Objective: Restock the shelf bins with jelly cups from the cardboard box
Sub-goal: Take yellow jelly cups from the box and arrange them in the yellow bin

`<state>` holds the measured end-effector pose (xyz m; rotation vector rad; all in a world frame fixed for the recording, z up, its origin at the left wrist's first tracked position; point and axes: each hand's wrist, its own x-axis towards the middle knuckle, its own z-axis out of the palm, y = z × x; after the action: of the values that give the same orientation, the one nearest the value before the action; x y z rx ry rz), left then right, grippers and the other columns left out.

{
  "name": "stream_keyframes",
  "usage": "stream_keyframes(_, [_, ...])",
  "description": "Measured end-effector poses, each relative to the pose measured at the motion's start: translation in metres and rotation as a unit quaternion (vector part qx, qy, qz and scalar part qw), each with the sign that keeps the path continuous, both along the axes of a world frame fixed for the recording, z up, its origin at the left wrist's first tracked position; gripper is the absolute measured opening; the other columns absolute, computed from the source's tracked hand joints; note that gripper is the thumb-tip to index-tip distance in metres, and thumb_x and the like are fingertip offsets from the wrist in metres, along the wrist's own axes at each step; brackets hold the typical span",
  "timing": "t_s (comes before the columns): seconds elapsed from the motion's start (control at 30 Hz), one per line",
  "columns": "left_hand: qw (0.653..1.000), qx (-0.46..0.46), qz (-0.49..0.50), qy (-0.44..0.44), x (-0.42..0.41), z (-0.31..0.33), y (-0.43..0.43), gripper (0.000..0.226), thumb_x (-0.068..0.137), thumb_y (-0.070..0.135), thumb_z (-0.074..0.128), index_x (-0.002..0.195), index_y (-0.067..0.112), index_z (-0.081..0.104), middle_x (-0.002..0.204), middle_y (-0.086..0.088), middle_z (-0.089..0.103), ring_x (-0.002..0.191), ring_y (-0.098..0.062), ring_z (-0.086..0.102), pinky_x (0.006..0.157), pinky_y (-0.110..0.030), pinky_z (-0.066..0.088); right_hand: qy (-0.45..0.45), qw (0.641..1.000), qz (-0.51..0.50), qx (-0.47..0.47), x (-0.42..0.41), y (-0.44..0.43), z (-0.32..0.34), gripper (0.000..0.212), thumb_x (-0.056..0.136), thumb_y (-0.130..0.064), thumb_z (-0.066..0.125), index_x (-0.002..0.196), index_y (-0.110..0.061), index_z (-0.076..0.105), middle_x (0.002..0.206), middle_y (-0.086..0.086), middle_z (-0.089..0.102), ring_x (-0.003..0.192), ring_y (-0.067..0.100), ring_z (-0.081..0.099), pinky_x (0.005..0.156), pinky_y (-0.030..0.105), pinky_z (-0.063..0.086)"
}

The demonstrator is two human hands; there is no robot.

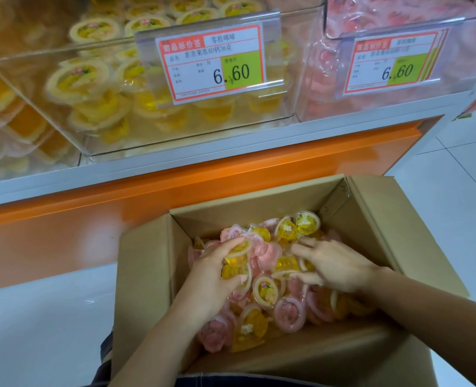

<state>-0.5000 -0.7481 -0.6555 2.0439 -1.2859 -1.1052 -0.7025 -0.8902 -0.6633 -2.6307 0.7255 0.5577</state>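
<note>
An open cardboard box (147, 275) on the floor holds a heap of yellow and pink jelly cups (287, 311). Both my hands are inside it. My left hand (217, 272) grips a couple of yellow jelly cups (238, 261), fingers and thumb curled round them. My right hand (334, 266) lies on the heap with fingers spread, and its thumb and fingers close on a yellow cup (287, 265). Above, a clear shelf bin (175, 127) holds yellow cups, and a second bin (384, 101) to its right holds pink ones.
Price tags reading 6.60 hang on the front of each bin, one (211, 62) on the yellow and one (393, 65) on the pink. An orange shelf base (231, 174) runs below the bins. White tiled floor (36, 331) surrounds the box.
</note>
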Motion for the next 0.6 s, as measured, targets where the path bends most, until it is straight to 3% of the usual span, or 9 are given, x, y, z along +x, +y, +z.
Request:
stream_keyframes(0.1, [1.000, -0.004, -0.003, 0.004, -0.001, 0.009, -0.002, 0.068, 0.086, 0.016, 0.068, 0.134, 0.052, 0.036, 0.122, 0.018, 0.044, 0.103, 0.007, 0.047, 0.092, -0.010, 0.038, -0.056, 0.998, -0.022, -0.001, 0.000, 0.000, 0.014, 0.046, 0.090, -0.055, 0.046, 0.129, -0.029, 0.042, 0.116, -0.007, 0.046, 0.090, 0.015, 0.052, 0.073, 0.031, 0.039])
stream_keyframes(0.2, [1.000, -0.015, -0.005, -0.011, -0.002, 0.028, -0.004, 0.068, 0.085, 0.016, 0.068, 0.131, 0.055, 0.036, 0.124, 0.015, 0.044, 0.113, -0.003, 0.046, 0.104, -0.024, 0.036, -0.101, 0.994, -0.018, -0.025, 0.002, 0.002, 0.040, 0.045, 0.090, -0.054, 0.048, 0.126, -0.027, 0.045, 0.102, -0.012, 0.038, 0.076, 0.007, 0.035, 0.066, 0.025, 0.028])
stream_keyframes(0.27, [0.999, -0.047, -0.001, -0.017, -0.003, 0.047, -0.005, 0.071, 0.082, 0.014, 0.071, 0.123, 0.061, 0.037, 0.123, 0.014, 0.047, 0.113, -0.005, 0.051, 0.104, -0.033, 0.041, -0.128, 0.991, -0.010, -0.032, 0.003, 0.005, 0.063, 0.046, 0.090, -0.054, 0.049, 0.127, -0.026, 0.045, 0.106, -0.008, 0.043, 0.076, 0.008, 0.038, 0.066, 0.026, 0.031])
stream_keyframes(0.37, [0.996, -0.088, 0.002, -0.014, -0.006, 0.083, -0.001, 0.071, 0.082, 0.011, 0.070, 0.119, 0.062, 0.038, 0.119, 0.021, 0.046, 0.104, 0.004, 0.051, 0.097, -0.021, 0.043, -0.162, 0.985, -0.004, -0.052, 0.002, 0.011, 0.101, 0.048, 0.088, -0.059, 0.048, 0.123, -0.027, 0.048, 0.107, -0.007, 0.047, 0.080, 0.018, 0.055, 0.065, 0.030, 0.041])
stream_keyframes(0.47, [0.989, -0.141, -0.008, -0.036, -0.007, 0.122, 0.010, 0.068, 0.084, 0.014, 0.069, 0.118, 0.063, 0.036, 0.113, 0.031, 0.043, 0.103, 0.009, 0.047, 0.089, -0.010, 0.042, -0.202, 0.974, -0.003, -0.103, 0.005, 0.022, 0.149, 0.055, 0.085, -0.066, 0.041, 0.123, -0.028, 0.050, 0.106, -0.011, 0.048, 0.088, 0.019, 0.058, 0.061, 0.021, 0.033])
stream_keyframes(0.53, [0.984, -0.166, -0.024, -0.062, -0.007, 0.152, 0.018, 0.064, 0.086, 0.017, 0.067, 0.121, 0.060, 0.035, 0.109, 0.033, 0.042, 0.098, 0.015, 0.045, 0.078, -0.001, 0.036, -0.179, 0.972, 0.003, -0.153, 0.007, 0.031, 0.181, 0.049, 0.088, -0.062, 0.044, 0.126, -0.031, 0.045, 0.113, -0.013, 0.047, 0.097, 0.016, 0.055, 0.054, 0.016, 0.027])
stream_keyframes(0.6, [0.978, -0.195, -0.022, -0.072, -0.005, 0.178, 0.025, 0.064, 0.085, 0.019, 0.068, 0.120, 0.061, 0.036, 0.113, 0.030, 0.044, 0.105, 0.008, 0.048, 0.085, -0.005, 0.036, -0.237, 0.958, 0.000, -0.164, 0.010, 0.039, 0.210, 0.050, 0.086, -0.064, 0.046, 0.122, -0.029, 0.048, 0.111, -0.010, 0.050, 0.096, 0.017, 0.055, 0.056, 0.018, 0.028])
